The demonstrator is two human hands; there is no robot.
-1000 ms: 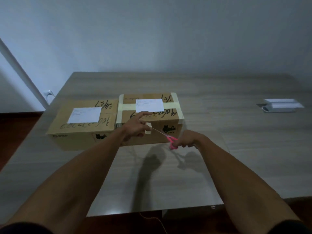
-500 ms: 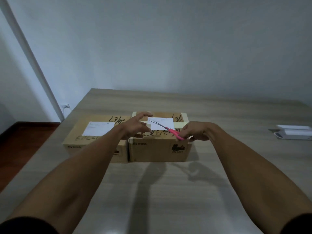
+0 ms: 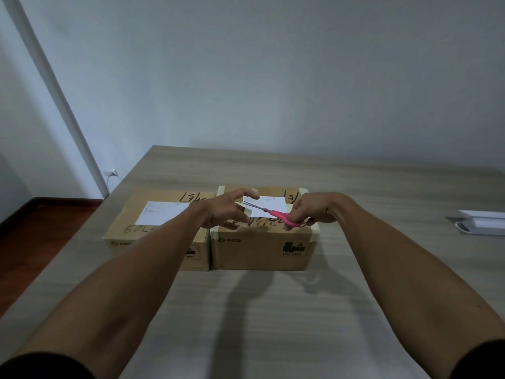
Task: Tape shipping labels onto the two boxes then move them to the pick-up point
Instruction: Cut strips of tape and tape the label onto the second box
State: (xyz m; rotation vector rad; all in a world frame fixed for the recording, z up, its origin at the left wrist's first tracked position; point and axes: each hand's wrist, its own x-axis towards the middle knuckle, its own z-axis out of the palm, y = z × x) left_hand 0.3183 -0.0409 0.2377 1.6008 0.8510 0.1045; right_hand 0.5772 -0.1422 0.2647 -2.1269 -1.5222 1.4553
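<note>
Two cardboard boxes stand side by side on the wooden table (image 3: 273, 310). The left box (image 3: 153, 242) carries a white label (image 3: 161, 213) on top. The right box (image 3: 262, 250) has a white label (image 3: 273, 205) and pale tape bands. My left hand (image 3: 226, 212) hovers over the right box and holds a roll of pale tape (image 3: 244, 213), with a strip stretched out. My right hand (image 3: 314, 212) grips pink-handled scissors (image 3: 276, 214), whose open blades point left at the tape strip above the label.
A white flat device or tray (image 3: 481, 222) lies at the table's right edge. A wall socket with a plug (image 3: 110, 172) sits low on the wall at the left. Brown floor (image 3: 35, 233) shows left of the table.
The view has tilted up and both hands have risen from the box's front to above its top. The scissors now sit over the right box's label.
</note>
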